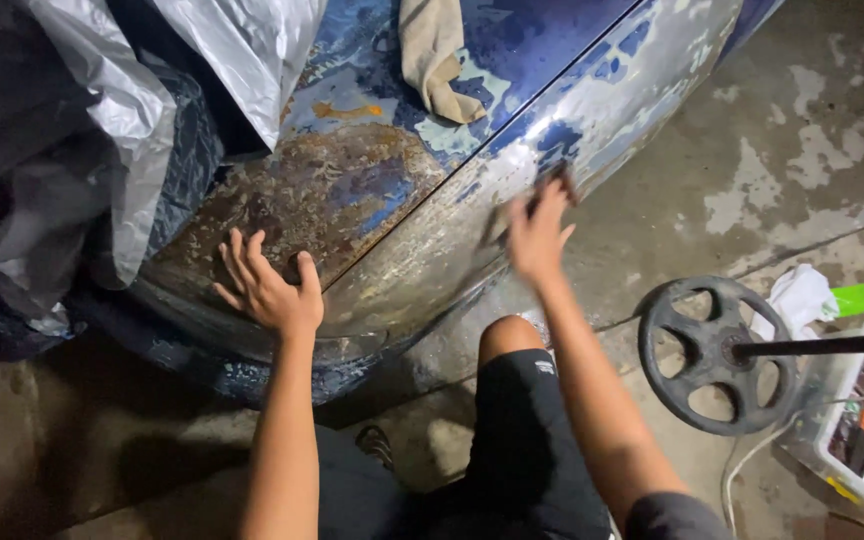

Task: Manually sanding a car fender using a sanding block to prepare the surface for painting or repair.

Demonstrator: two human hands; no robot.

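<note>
A blue car body panel (372,190) with worn, rusty and bare patches fills the upper middle. My left hand (270,287) lies flat on its rusty lower edge, fingers spread. Further right, my right hand (537,232) presses a small dark sanding piece (555,178) against the pale scuffed fender (592,100); the hand is blurred. My knee in black shorts (512,340) sits below the panel.
Grey plastic sheeting (82,120) covers the car at left. A tan rag (437,55) lies on the panel at top. On the stained concrete floor at right are a black wheel on a rod (717,355), a white cloth (802,295) and a white tool tray (857,430).
</note>
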